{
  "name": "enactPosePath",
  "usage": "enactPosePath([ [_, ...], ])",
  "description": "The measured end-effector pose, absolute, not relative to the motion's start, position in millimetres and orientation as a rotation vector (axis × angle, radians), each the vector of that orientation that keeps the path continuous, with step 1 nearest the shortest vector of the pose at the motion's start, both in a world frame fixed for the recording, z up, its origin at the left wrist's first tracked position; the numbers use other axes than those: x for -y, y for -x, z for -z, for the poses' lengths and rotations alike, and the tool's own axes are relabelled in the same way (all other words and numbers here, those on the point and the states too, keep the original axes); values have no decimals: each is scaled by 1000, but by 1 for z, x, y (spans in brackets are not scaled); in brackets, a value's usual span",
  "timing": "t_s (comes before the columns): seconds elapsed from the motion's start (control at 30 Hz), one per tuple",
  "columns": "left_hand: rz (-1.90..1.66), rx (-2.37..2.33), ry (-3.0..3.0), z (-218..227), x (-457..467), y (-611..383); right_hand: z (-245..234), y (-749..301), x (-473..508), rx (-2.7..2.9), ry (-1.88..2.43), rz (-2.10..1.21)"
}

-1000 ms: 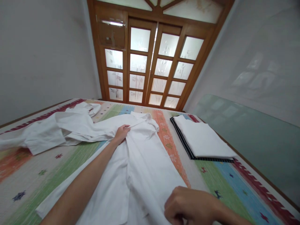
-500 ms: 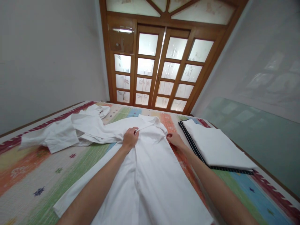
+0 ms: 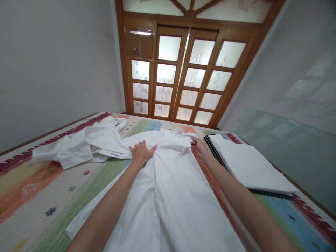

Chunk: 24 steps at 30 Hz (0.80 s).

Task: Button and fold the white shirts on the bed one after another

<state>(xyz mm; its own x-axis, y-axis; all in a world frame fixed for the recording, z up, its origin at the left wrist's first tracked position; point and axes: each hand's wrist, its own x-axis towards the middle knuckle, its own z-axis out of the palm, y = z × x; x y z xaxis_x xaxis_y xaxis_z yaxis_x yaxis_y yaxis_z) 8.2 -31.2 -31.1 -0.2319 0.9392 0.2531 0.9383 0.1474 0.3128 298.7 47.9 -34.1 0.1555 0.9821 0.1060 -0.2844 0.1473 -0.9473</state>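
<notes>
A white shirt (image 3: 173,196) lies spread along the colourful striped bedcover (image 3: 34,189), collar end away from me. My left hand (image 3: 141,152) rests flat on the shirt's upper left part, fingers spread, near the collar. My right hand (image 3: 200,148) is at the shirt's right shoulder edge and pinches the cloth there; its fingertips are partly hidden by the fabric. Both forearms reach out over the shirt.
A crumpled white garment (image 3: 78,147) lies to the left of the shirt. A folded white cloth on a dark striped piece (image 3: 246,164) sits to the right. Wooden glazed doors (image 3: 181,73) stand beyond the bed; walls close in on both sides.
My right hand moved from the near hem up to the shirt's right shoulder. My left hand let go its pinch at the collar and now lies flat. The collar area has been drawn inward.
</notes>
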Motion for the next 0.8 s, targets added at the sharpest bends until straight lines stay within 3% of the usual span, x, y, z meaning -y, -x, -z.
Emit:
enactPosePath([
  [0.4,-736,-2333,-1874,36,27,7,2,-315,-79,1088,1168,-941],
  [0.63,-741,-2502,-1817,44,16,50,1,-328,-65,1271,1201,-1040],
  [0.8,-948,-2716,-1630,48,16,62,10,-344,-33,1425,1076,-1276],
])
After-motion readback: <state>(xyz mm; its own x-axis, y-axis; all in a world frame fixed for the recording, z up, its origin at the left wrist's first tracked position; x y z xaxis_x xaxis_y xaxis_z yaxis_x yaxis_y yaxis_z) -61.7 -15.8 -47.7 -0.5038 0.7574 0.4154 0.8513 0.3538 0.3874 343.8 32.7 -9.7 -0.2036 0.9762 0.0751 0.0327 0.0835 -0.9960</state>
